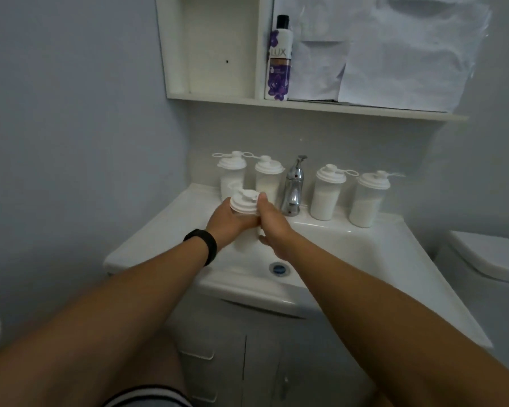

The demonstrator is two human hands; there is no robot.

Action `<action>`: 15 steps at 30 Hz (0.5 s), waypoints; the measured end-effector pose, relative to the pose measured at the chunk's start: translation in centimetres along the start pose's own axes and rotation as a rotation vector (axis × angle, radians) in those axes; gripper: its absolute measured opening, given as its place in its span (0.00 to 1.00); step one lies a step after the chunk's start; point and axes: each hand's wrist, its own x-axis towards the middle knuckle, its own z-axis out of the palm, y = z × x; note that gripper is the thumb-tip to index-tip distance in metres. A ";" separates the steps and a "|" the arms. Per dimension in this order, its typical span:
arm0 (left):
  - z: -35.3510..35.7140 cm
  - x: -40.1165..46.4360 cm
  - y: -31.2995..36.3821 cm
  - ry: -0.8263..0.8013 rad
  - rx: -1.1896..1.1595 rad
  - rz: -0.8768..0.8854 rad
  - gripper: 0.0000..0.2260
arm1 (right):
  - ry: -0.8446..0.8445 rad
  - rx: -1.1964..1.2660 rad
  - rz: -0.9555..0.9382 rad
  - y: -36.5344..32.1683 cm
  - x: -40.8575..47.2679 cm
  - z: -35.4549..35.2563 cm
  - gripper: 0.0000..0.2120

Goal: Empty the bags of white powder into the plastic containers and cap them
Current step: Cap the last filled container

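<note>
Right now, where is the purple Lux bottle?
In the head view, the purple Lux bottle stands upright on the white shelf above the sink, upper centre, just left of the crumpled white papers.

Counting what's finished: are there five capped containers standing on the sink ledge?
No, four capped containers stand on the sink ledge, two each side of the tap; a fifth container is in the hands.

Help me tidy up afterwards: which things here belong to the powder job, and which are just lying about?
Job:
- capped container, gripped by left hand and right hand
- four capped containers of powder on the sink ledge

Lying about:
- purple bottle on the shelf
- crumpled paper
- tap
- sink
</note>
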 end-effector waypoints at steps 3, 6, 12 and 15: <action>-2.7 0.9 0.0 0.218 -0.022 -0.032 0.20 | -0.014 0.078 -0.072 -1.8 0.8 3.7 0.25; -5.2 2.8 0.0 0.340 0.035 -0.017 0.24 | -0.019 0.072 -0.121 -3.4 2.4 7.1 0.25; -9.8 7.8 -2.9 0.206 0.116 0.072 0.15 | -0.054 0.084 -0.145 -4.2 7.7 10.9 0.18; -10.7 9.6 -4.9 0.155 0.129 -0.006 0.31 | -0.052 0.069 -0.131 -3.5 9.9 11.5 0.16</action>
